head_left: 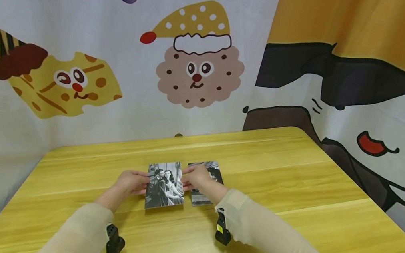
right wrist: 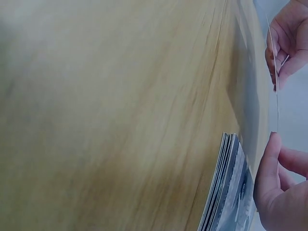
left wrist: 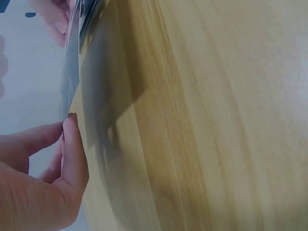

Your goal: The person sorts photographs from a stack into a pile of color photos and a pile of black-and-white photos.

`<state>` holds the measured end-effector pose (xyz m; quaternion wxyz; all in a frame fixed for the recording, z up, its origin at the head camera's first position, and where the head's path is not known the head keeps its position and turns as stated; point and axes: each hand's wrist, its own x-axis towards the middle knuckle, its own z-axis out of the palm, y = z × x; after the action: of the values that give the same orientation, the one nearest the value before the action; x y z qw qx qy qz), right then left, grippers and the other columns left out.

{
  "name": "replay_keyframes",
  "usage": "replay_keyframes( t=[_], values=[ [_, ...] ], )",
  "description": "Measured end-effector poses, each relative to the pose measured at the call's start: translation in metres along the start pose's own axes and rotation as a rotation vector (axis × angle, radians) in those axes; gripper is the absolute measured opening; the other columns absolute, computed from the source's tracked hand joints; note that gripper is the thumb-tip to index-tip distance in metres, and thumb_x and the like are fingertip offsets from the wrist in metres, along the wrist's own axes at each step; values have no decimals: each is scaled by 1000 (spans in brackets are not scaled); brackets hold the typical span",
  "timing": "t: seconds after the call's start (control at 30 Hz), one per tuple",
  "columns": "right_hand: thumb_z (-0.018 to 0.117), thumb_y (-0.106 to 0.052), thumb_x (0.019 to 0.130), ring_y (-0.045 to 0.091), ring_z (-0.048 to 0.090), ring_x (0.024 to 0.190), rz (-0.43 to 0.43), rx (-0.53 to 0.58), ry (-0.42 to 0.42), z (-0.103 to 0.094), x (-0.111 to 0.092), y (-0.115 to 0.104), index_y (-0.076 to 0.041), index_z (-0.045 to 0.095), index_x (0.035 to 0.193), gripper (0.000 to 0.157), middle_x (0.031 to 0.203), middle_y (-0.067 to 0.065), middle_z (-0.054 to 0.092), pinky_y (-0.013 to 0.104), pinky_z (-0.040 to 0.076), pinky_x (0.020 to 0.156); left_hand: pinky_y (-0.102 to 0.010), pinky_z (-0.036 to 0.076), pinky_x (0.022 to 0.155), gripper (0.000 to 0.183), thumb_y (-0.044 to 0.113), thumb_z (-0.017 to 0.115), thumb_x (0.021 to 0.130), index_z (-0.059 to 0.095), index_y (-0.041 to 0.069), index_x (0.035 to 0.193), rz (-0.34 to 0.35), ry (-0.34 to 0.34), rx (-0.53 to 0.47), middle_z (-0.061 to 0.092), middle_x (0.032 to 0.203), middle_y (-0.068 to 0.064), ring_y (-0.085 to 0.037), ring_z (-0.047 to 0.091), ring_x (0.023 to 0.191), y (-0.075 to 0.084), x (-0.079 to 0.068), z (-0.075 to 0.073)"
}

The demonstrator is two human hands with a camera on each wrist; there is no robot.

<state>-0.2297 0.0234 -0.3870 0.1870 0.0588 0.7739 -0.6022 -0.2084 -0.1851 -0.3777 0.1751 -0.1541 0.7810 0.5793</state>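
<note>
Black-and-white photo card [head_left: 163,188] held up by two hands over a yellow wooden bench [head_left: 282,167].
The left hand [head_left: 132,183] pinches the card's left edge, and the right hand [head_left: 196,177] pinches its right edge, with fingers and thumb close together. The card is just above the bench, and its picture of two people close together shows in the head view. Beside it, partly under the right hand, a pile of cards [right wrist: 222,185] lies on the bench, and its top card has a black-and-white picture too. Both arms have pale sleeves [head_left: 77,228], and a small black camera [head_left: 115,242] sits at each wrist. Behind the bench hangs a cloth [head_left: 137,120] with a smiling cheese and a cookie in a spotted hat.
</note>
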Motion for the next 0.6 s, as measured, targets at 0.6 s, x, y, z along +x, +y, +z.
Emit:
replay_keyframes(
  t=[0.6],
  values=[
    [59, 4, 86, 14, 59, 54, 19, 28, -7, -2, 6, 0, 6, 60, 117, 31, 92, 24, 68, 28, 59, 53, -35, 60, 75, 44, 5, 52, 91, 43, -16, 127, 35, 65, 102, 56, 114, -33, -36, 62, 97, -4, -3, 2]
  ],
)
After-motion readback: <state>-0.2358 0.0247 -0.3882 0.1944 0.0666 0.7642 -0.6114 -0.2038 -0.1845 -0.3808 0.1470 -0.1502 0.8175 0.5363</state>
